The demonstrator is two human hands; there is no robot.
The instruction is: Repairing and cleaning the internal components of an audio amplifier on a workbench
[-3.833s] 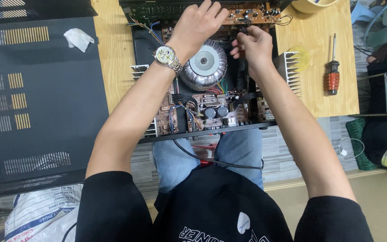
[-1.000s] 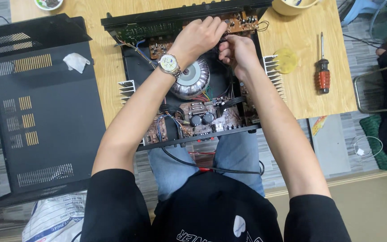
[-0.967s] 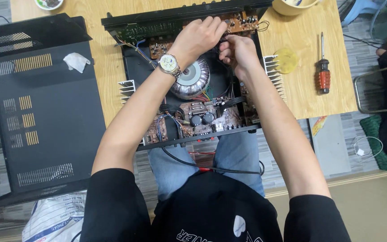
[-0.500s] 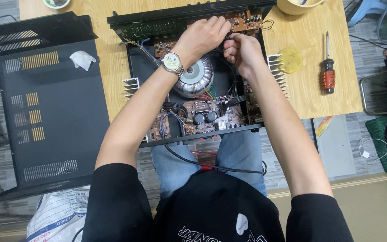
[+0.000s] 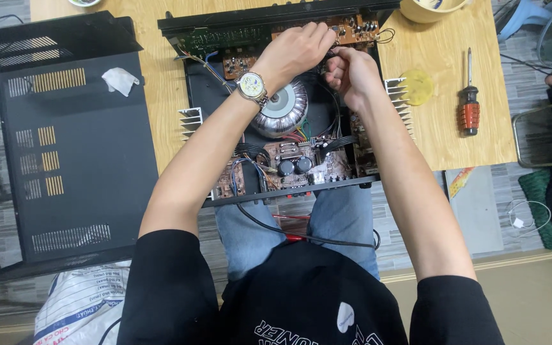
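While the opened amplifier (image 5: 276,102) lies at the table's (image 5: 442,128) far edge, wiring by its rear circuit board (image 5: 352,29) is pinched by left hand (image 5: 295,54) and right hand (image 5: 351,76); neighbouring components should be left unstrained.

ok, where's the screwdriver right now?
In the head view the red-handled screwdriver lies on the wooden table, right of the open amplifier chassis and the yellow disc, untouched by either hand.

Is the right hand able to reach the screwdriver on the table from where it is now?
Probably yes. The screwdriver lies alone on bare wood to the right of the open amplifier, with nothing between it and the right hand. That hand is busy at the wires beside the left hand, so it must let go first.
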